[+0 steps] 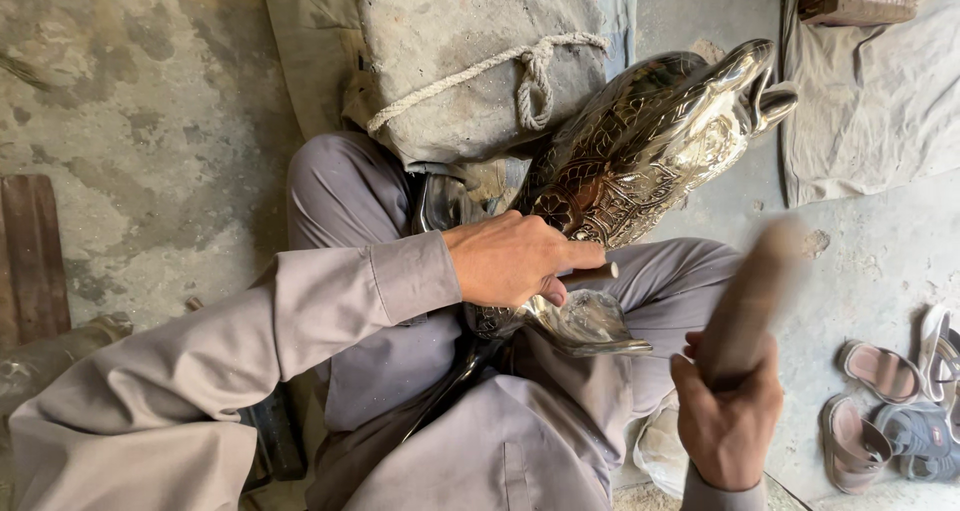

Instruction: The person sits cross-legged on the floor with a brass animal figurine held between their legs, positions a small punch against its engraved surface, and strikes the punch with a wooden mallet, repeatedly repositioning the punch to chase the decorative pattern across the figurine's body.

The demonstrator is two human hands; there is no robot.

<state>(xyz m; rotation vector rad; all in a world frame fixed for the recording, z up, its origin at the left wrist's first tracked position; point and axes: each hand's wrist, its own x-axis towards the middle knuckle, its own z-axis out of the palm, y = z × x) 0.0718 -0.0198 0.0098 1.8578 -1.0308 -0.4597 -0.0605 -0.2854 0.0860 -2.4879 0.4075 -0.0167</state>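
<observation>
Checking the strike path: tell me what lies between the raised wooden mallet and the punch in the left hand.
Head view: nothing lies between the mallet and the punch in the left hand; behind the gap is only the grey trouser leg.

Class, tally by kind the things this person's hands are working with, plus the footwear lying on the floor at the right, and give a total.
Engraved shiny metal vessel: 1
Small punch in the left hand: 1
Wooden mallet, blurred, in the right hand: 1
Sandals: about 4, partly cut off at the frame edge
Total: about 7

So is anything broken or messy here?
Nothing looks broken. The shiny engraved vessel lies tilted across the lap, against a roped cushion. The left hand holds a small punch on it; the right hand grips a blurred mallet.
</observation>
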